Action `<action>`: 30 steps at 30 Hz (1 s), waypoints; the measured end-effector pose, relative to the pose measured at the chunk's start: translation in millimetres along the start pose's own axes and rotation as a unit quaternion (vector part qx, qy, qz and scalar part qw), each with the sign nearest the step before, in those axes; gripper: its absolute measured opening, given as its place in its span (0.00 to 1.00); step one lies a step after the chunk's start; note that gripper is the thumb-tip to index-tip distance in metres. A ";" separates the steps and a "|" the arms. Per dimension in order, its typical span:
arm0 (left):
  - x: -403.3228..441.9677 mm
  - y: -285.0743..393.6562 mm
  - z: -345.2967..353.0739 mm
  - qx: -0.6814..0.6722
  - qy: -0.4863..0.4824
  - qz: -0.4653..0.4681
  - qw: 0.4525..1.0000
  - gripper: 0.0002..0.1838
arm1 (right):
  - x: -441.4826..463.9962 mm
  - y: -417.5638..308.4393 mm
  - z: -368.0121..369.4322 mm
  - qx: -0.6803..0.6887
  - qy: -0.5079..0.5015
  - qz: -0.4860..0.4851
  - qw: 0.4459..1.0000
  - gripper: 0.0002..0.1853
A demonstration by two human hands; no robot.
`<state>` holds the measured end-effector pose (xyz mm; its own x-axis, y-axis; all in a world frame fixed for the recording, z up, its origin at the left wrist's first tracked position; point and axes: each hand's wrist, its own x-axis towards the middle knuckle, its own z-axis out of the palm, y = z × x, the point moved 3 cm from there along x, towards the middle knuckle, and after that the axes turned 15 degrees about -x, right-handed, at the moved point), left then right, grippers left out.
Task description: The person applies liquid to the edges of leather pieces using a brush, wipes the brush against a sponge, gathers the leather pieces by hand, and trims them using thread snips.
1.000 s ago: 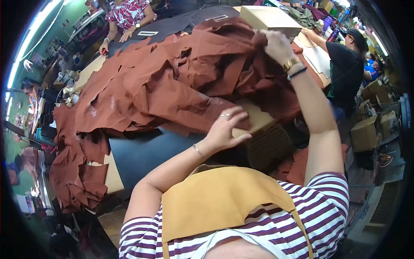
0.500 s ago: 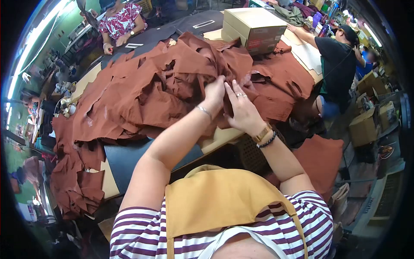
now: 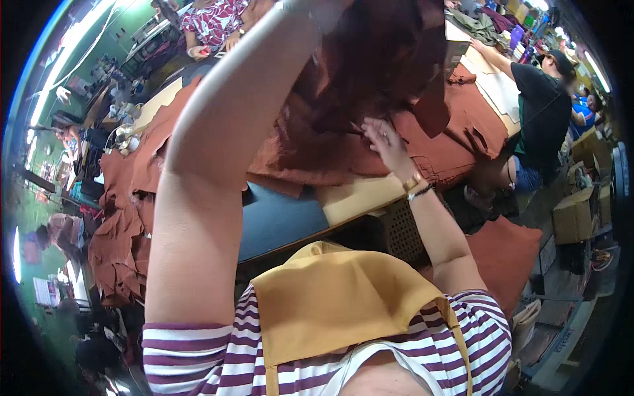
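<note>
My left hand (image 3: 325, 14) is raised to the top edge of the view, blurred, and closed on a reddish-brown piece of leather (image 3: 376, 59). That piece hangs from it, dark in shadow, over a heap of similar leather. Below the hanging piece, my right hand (image 3: 388, 142) has its fingers stretched out and apart, close to the leather's lower edge. Whether the fingertips touch it I cannot tell. More leather (image 3: 330, 158) lies on the table under both hands.
A dark blue-grey sheet (image 3: 281, 218) and tan board (image 3: 360, 198) lie along the table's near edge. One person (image 3: 214, 26) works across the table; another in black (image 3: 545, 112) stands at the right. Leather (image 3: 505, 257) lies low at right, near cardboard boxes (image 3: 573, 214).
My left hand has risen from the heap to the top of the view, lifting a leather piece. My right hand has parted from it, fingers spreading. The tan box is now mostly hidden.
</note>
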<state>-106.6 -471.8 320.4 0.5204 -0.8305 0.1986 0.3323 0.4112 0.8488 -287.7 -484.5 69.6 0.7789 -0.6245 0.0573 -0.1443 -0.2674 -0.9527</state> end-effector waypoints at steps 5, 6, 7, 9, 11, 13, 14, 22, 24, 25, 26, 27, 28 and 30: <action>-11.9 17.9 -11.3 0.082 -0.047 -0.008 0.996 0.16 | 55.1 -47.6 -13.1 0.361 -0.091 0.132 0.919 0.24; -15.8 20.7 -15.2 0.096 -0.051 -0.010 0.994 0.16 | 62.0 -58.0 -16.4 0.391 -0.086 0.127 0.908 0.23; -20.1 24.0 -19.5 0.109 -0.056 -0.011 0.992 0.16 | 68.9 -68.4 -19.8 0.421 -0.082 0.121 0.895 0.21; -30.0 32.7 -29.3 0.134 -0.062 -0.013 0.989 0.16 | 71.4 -77.3 -27.4 0.436 -0.077 0.102 0.891 0.21; -44.1 44.0 -43.5 0.162 -0.065 -0.010 0.985 0.16 | 60.6 -73.9 -33.3 0.385 -0.071 0.088 0.916 0.21; -68.5 61.5 -64.1 0.194 -0.058 -0.004 0.979 0.16 | 50.6 -73.0 -25.2 0.330 -0.087 0.080 0.937 0.20; -77.2 68.8 -80.5 0.210 -0.045 -0.001 0.977 0.16 | 47.3 -73.8 -19.5 0.305 -0.098 0.076 0.944 0.20; -239.0 233.1 -225.8 0.333 0.145 0.024 0.931 0.17 | 27.0 -118.1 104.5 0.192 -0.268 0.069 0.941 0.19; -286.1 275.3 -265.1 0.351 0.203 0.024 0.914 0.18 | 18.8 -134.7 140.7 0.176 -0.308 0.067 0.933 0.18; -309.9 293.3 -287.7 0.359 0.229 0.022 0.905 0.18 | 15.2 -141.3 165.1 0.172 -0.326 0.065 0.927 0.18; -335.3 312.6 -307.3 0.364 0.255 0.022 0.895 0.18 | 9.2 -151.9 185.1 0.166 -0.344 0.063 0.922 0.18; -361.5 329.3 -330.5 0.369 0.282 0.021 0.885 0.18 | 4.3 -163.0 214.3 0.167 -0.365 0.058 0.914 0.18; -389.4 348.6 -355.5 0.370 0.312 0.016 0.875 0.18 | -0.8 -174.3 233.9 0.162 -0.380 0.053 0.909 0.18; -445.8 375.1 -405.3 0.370 0.361 0.003 0.856 0.18 | -8.6 -201.9 292.5 0.157 -0.415 0.035 0.895 0.17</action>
<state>104.8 205.0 351.7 0.9598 -0.2703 0.0761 -0.1222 -0.1581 0.9798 -86.8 -210.4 174.3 0.9787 0.1641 -0.1236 -0.1337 0.0521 -0.9896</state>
